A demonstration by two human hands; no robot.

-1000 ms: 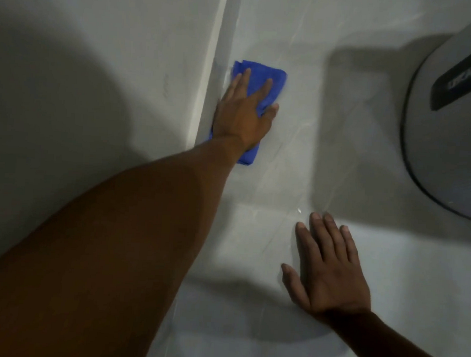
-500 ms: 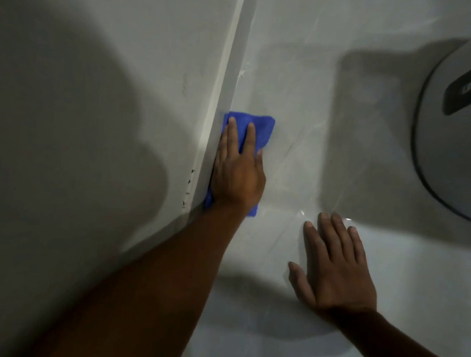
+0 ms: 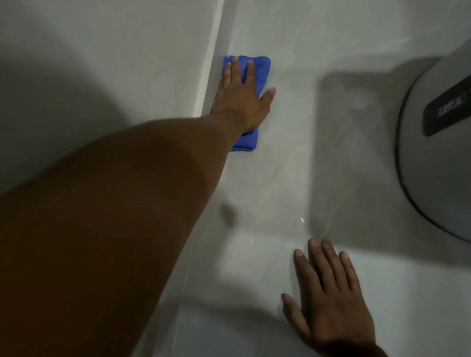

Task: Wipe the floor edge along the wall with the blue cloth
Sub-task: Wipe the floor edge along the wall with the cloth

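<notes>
Our left hand (image 3: 241,102) presses the folded blue cloth (image 3: 252,70) flat, fingers extended, none curled around it; we should hug the white wall (image 3: 99,48), right hand (image 3: 329,300) spread empty on the pale tiled floor (image 3: 284,153).

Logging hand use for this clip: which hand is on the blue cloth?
The left hand, pressing the blue cloth against the wall edge; the right hand lies flat on bare floor.

Blue cloth (image 3: 262,70) farther along wall now
</notes>
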